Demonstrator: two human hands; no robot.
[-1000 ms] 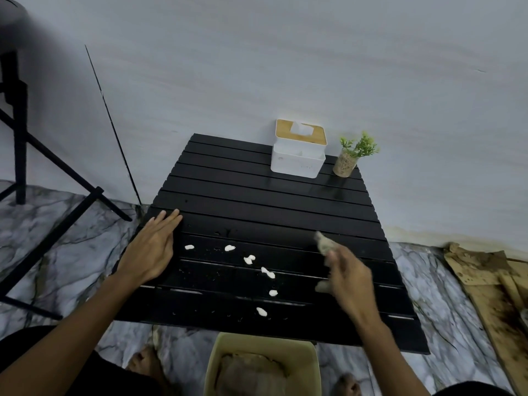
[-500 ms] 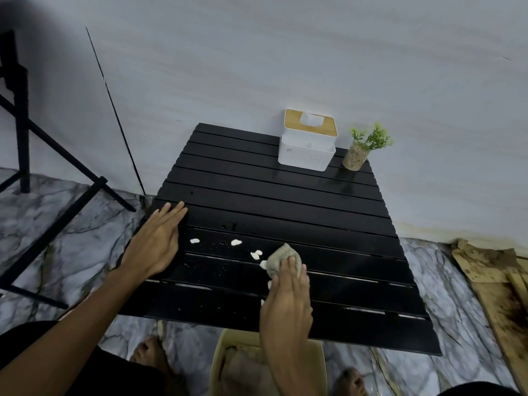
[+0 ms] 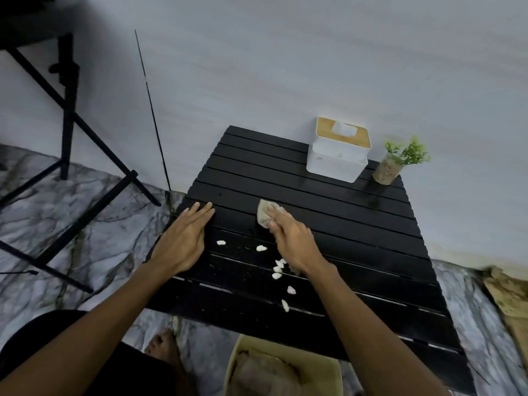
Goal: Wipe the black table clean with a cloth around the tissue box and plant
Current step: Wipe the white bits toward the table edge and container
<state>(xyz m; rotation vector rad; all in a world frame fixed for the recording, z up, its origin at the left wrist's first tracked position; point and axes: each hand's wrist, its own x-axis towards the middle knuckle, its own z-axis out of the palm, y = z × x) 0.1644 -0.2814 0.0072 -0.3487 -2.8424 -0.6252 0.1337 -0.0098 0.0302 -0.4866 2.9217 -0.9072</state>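
Cloth bunched under the right hand near the middle of the black table [image 3: 357, 230].

A faint mark on the front of the tissue box [image 3: 337, 158] is too small to read. The right hand [image 3: 291, 238] grips the cloth [image 3: 266, 211], fingers close together over its near half; the cloth sticks out at the hand's 11 o'clock. White scraps [image 3: 261, 248] lie from the hand's 9 to 6 o'clock. The left hand [image 3: 183, 241] lies flat, fingers straight and together, at the table's 9 o'clock edge. The box stands at the table's 1 o'clock against the wall, with the plant [image 3: 400, 161] just beside it in the far corner. Slats run from the cloth to the 3 o'clock edge.
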